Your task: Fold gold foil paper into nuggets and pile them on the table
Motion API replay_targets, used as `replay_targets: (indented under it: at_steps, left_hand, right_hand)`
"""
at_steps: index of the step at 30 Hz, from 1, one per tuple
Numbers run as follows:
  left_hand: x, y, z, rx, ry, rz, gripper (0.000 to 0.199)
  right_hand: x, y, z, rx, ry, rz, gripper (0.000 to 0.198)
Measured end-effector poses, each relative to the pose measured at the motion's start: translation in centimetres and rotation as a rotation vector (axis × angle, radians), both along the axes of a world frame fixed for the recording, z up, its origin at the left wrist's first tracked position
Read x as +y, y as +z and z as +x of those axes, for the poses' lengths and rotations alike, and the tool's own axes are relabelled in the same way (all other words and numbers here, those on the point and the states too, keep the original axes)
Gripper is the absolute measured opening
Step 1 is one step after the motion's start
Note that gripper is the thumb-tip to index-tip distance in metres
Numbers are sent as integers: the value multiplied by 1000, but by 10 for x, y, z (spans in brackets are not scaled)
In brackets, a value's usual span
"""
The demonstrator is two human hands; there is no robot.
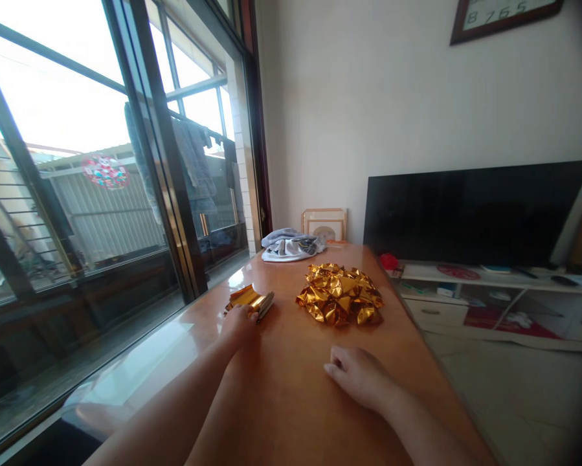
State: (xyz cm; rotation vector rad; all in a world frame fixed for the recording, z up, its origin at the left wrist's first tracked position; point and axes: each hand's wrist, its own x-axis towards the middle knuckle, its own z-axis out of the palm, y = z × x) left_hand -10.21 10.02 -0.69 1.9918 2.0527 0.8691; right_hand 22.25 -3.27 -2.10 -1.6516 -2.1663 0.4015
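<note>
My left hand (241, 323) is stretched forward to a small stack of shiny gold foil paper (248, 298) on the left of the table. Its fingers grip the near edge of the stack, where the sheets curl up; the fingertips are partly hidden. To the right, a heap of folded gold foil pieces (340, 292) lies on the wooden table (281, 395). My right hand (356, 372) rests on the tabletop in front of that heap, apart from it. Its fingers are curled in, and nothing shows in them.
Bundled grey and white cloth (291, 247) lies at the table's far end, before a framed picture (324, 223). A large window (101, 194) runs along the left. On the right, a television (475, 213) stands on a low white cabinet (431, 314).
</note>
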Motion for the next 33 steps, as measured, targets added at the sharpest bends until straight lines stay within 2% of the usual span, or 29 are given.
replay_targets:
  at_steps: [7, 16, 25, 33]
  left_hand:
    - [7, -5, -7, 52, 58, -30, 23]
    - [11, -12, -15, -91, 116, 72, 20]
    - [-1, -10, -16, -146, 28, 74, 10]
    - [-9, -7, -16, -210, 109, 106, 9]
  right_hand:
    - [2, 1, -1, -19, -20, -19, 18]
    - [-2, 7, -2, -4, -16, -30, 15]
    - [-1, 7, -2, 6, -11, -21, 16]
    - [0, 3, 0, 3, -10, -30, 17]
